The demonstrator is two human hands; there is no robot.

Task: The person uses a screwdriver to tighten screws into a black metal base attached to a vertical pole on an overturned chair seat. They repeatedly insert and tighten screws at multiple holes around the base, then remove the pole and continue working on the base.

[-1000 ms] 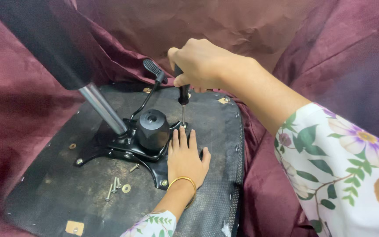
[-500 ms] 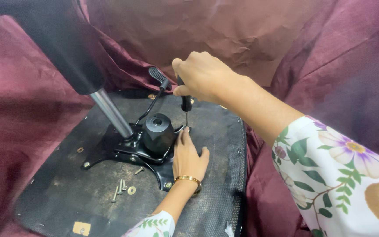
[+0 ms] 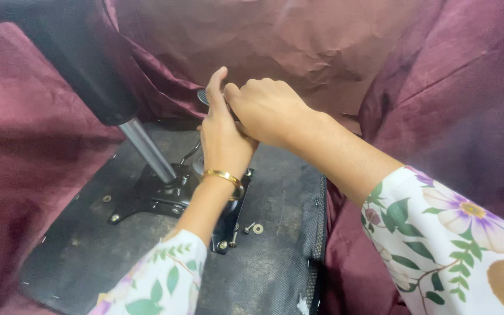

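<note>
- I see my left hand and right hand closed together over a black handle.
- Beneath: dark chair underside (loose screws nearby), maroon fabric all around.

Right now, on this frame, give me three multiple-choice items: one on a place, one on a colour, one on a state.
1. Where do the loose screw and washer lie?
A. on the black board, right of the metal bracket
B. on the cloth
C. in a palm

2. The draped cloth is:
A. blue
B. maroon
C. white

3. The left hand and right hand are:
A. apart
B. flat on the board
C. touching, raised above the bracket

Answers: 1 A, they sit on the board; 2 B, dark red folds; 3 C, right fingers overlap the left.
</note>
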